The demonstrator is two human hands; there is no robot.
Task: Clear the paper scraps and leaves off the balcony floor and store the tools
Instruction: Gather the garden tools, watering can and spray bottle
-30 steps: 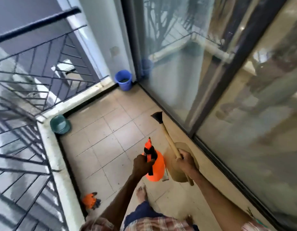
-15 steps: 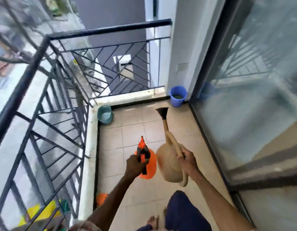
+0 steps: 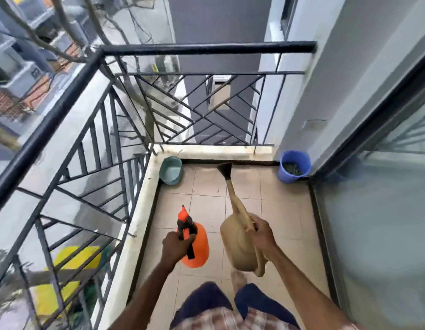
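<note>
left hand (image 3: 176, 245) wrapped round the orange sprayer (image 3: 197, 248), right hand (image 3: 261, 234) gripping the tan watering can (image 3: 240, 248) handle, both carried above the tiles, so i'd keep them level and park them, probably in the far corner by the blue bucket (image 3: 294, 166).

A checked shirt (image 3: 221, 317) in brown, white and faded red is worn and is seen along the bottom edge. A scrap of the same check is shown at the right upper arm, where a sleeve (image 3: 349, 327) ends. Both forearms are left bare down to the left hand (image 3: 176, 246) and the right hand (image 3: 262, 234). The thighs are covered by dark navy legwear (image 3: 206, 296), whose length cannot be told. One bare foot (image 3: 238, 277) is seen blurred between the legs
</note>
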